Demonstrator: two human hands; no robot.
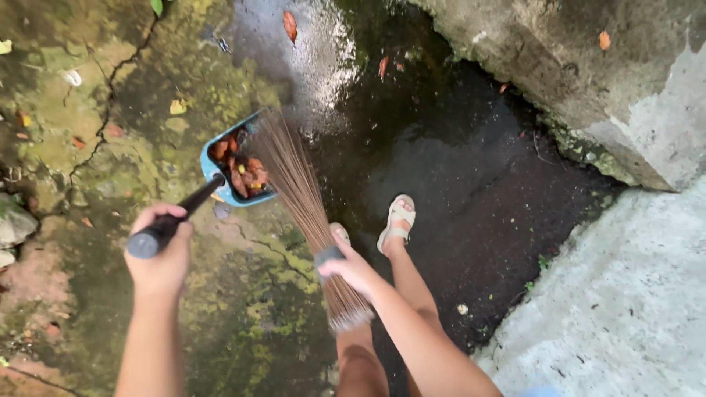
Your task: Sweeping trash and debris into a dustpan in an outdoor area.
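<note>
Both hands are clenched on tools. Left hand (160, 254) wraps the black handle (176, 220) of a blue dustpan (220, 173), fist closed near the handle's free end; right hand (351, 270) grasps a stick broom (298, 195) at its grey binding band (329, 256), fingers curled over the bundle, with the short butt of the sticks fanning out below the wrist.

The dustpan sits tilted on the ground, its mouth facing the broom, and holds a small heap of orange-brown dead leaves (243, 173). The broom's thin tips meet the pan's lip at its upper right edge, touching or nearly so.

To sweep well from this stance, I judge the pan's front edge should press flat against the uneven ground so leaves do not slip beneath it, and the broom strokes should be short and drawn toward the pan, since the wet surface will make leaves cling.

Around them lies mossy, cracked concrete (95, 125) on the left and a dark wet patch (456, 169) in the middle. Loose leaves (290, 26) lie scattered further off on the wet ground. A foot in a pale sandal (397, 220) stands on the wet patch beside the broom. A rough concrete ledge (625, 95) rises at the upper right, and a lighter slab (625, 309) fills the lower right.
</note>
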